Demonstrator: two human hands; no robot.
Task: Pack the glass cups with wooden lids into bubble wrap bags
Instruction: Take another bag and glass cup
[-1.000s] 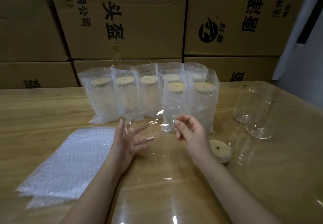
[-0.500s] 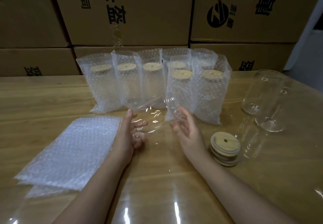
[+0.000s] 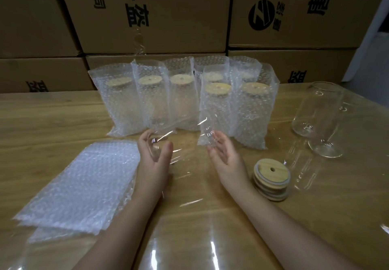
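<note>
Head view: several lidded cups (image 3: 214,109) stand bagged in bubble wrap. Two bare clear glass cups (image 3: 315,109), stacked round wooden lids (image 3: 271,179) and flat bubble wrap bags (image 3: 84,183) wait on the counter (image 3: 52,118). Another transparent glass cup (image 3: 183,135) lies sideways between the hands, left hand (image 3: 153,160) curled round it, right hand (image 3: 227,158) open-palmed against it.

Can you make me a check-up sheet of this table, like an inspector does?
Surface: wooden table under a shiny clear cover.
Job's things: bagged cups with wooden lids stand at the back; empty bubble wrap bags lie flat on the left; spare lids stacked on the right; bare glass cups beyond them.
Clutter: nothing seen.
Hands: left hand grips a clear glass cup held sideways above the table; right hand open, fingers at its other end.
Cables: nothing seen.
Surroundings: stacked cardboard boxes with printed characters behind the table.
</note>
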